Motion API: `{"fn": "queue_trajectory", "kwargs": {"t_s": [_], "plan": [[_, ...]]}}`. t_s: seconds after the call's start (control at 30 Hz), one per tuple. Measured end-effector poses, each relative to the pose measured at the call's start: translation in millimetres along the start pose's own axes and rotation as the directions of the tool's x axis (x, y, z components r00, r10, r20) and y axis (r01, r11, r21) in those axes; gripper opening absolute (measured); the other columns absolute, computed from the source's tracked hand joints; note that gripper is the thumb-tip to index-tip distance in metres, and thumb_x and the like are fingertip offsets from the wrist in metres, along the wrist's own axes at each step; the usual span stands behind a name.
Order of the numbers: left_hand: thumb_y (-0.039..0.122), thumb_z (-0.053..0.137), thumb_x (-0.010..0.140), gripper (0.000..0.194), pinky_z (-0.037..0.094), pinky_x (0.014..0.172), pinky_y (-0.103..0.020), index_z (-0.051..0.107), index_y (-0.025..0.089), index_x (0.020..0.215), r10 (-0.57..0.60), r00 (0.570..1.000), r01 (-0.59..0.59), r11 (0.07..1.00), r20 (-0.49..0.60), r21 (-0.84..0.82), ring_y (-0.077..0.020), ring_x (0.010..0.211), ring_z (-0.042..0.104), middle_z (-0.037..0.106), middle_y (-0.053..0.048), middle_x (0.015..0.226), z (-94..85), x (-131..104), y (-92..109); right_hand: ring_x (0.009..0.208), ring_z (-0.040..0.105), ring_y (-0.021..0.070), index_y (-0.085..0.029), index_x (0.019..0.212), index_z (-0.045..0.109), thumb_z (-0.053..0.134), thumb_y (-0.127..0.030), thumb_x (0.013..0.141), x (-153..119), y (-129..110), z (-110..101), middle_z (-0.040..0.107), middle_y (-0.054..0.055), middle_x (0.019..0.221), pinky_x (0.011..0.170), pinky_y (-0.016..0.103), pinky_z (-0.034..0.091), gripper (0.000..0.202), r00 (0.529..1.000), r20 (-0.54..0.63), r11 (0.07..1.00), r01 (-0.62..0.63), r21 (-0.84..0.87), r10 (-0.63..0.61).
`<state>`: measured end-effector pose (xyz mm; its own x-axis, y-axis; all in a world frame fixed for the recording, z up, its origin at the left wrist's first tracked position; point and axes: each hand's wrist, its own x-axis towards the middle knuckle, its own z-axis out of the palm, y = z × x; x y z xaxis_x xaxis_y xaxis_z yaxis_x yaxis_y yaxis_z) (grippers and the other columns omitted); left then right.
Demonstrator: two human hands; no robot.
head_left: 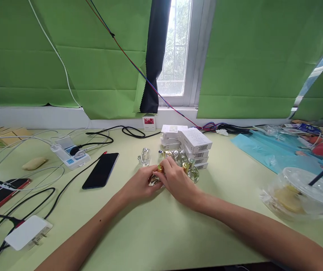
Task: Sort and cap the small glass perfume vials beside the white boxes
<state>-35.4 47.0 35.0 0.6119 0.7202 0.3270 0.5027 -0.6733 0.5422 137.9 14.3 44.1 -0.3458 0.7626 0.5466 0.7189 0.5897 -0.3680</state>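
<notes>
Green curtains (257, 52) hang behind the pale green table (161, 233) we sit at. Near its back edge we see a stack of white boxes (196, 141). In front of these our right hand (179, 184) and left hand (143, 184) meet, and left of them a dark phone (100, 170) lies flat. Just beyond our fingers a cluster of glass bottles (178, 157) sits close together. Between our hands is one small bottle (153, 181), both sets of fingers curled nearly closed on it; beside the fingertips shows a gold cap (160, 168).
</notes>
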Motion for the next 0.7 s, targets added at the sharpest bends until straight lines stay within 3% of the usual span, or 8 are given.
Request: {"fn": "queue_trajectory", "kwargs": {"t_s": [0.27,0.43,0.53,0.7], "plan": [[0.025,0.059,0.081,0.018,0.032,0.051,-0.024,0.046,0.020,0.070,-0.042,0.999,0.042,0.999,-0.030,0.023,-0.0095,0.052,0.037,0.048,0.006,0.059,-1.8,0.1,8.5,0.071,0.059,0.0131,-0.018,0.104,0.054,0.052,-0.016,0.098,0.2,-7.6,-14.5,0.058,0.006,0.102,0.066,0.030,0.054,0.007,0.997,0.040,0.981,-0.077,0.178,0.071],[0.030,0.061,0.082,0.022,0.030,0.052,-0.026,0.045,0.021,0.070,-0.046,0.998,0.050,0.994,-0.041,0.096,-0.0105,0.052,0.038,0.050,0.005,0.060,-2.7,-1.1,7.6,0.075,0.061,0.0158,-0.017,0.108,0.057,0.047,-0.015,0.098,5.0,-13.1,-30.9,0.059,0.010,0.105,0.066,0.032,0.055,0.014,1.000,-0.005,0.998,0.020,0.059,-0.020],[0.037,0.062,0.085,0.018,0.031,0.054,-0.027,0.054,0.021,0.085,-0.072,0.997,0.075,0.989,-0.026,0.131,-0.0129,0.054,0.045,0.055,0.004,0.064,-3.0,-2.2,6.2,0.069,0.059,0.0138,-0.018,0.103,0.060,0.052,-0.017,0.097,12.7,-11.0,-51.2,0.062,0.009,0.102,0.066,0.031,0.053,0.009,1.000,-0.023,1.000,0.014,0.014,-0.014],[0.050,0.066,0.085,0.051,0.032,0.056,-0.026,0.053,0.021,0.124,-0.096,0.995,0.093,0.990,0.024,0.105,-0.0148,0.054,0.048,0.051,0.007,0.062,-2.6,-3.4,7.6,0.065,0.057,0.0145,-0.019,0.096,0.063,0.062,-0.023,0.095,20.9,5.2,-89.6,0.061,0.005,0.086,0.058,0.028,0.044,0.005,0.999,-0.049,0.996,-0.016,-0.093,0.011]]}}
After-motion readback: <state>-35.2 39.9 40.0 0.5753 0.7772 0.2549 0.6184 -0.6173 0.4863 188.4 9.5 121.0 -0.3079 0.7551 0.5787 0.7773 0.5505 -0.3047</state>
